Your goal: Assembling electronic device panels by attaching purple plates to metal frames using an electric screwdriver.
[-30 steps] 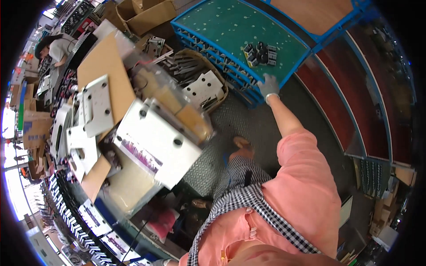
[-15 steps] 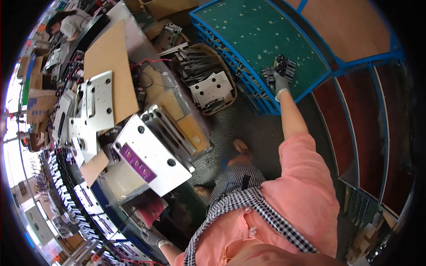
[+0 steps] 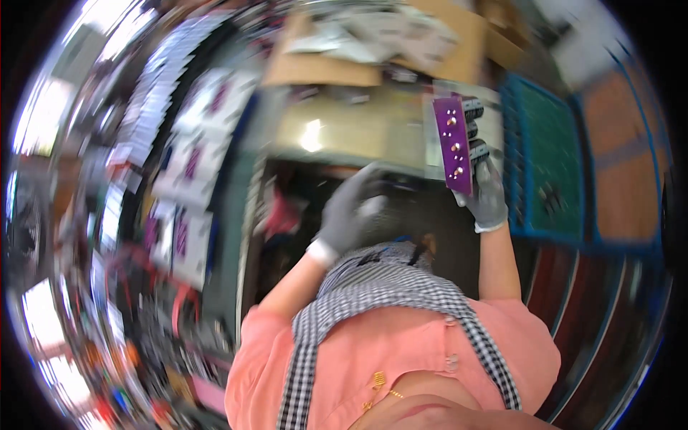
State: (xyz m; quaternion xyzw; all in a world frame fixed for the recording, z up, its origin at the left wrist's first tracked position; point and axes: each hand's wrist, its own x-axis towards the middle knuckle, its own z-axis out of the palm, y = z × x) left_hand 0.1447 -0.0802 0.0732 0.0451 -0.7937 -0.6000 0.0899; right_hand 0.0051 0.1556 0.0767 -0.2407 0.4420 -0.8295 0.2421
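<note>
In my gloved right hand (image 3: 490,195) is a purple circuit board (image 3: 453,147). My fingers close on its lower end. Silvery round spots run along its purple face, and black blocky components stand on the other side. Just behind the board lies a pale metal plate (image 3: 434,154) on the right end of the worktable (image 3: 330,125), partly covered by it. My gloved left hand (image 3: 352,211) holds nothing; its fingers are half bent and apart. It hovers near the table's front edge, well left of the board, and is smeared by motion.
White metal plates (image 3: 376,36) lie on cardboard (image 3: 322,70) at the table's far side. Along the left runs a line of white plates with purple boards (image 3: 192,161). A blue-framed rack with a green top (image 3: 548,143) stands right. Something red (image 3: 282,215) is under the table.
My view has swung left. My right hand has left the green rack top and brought the board to the table. My left hand has come up in front of me.
</note>
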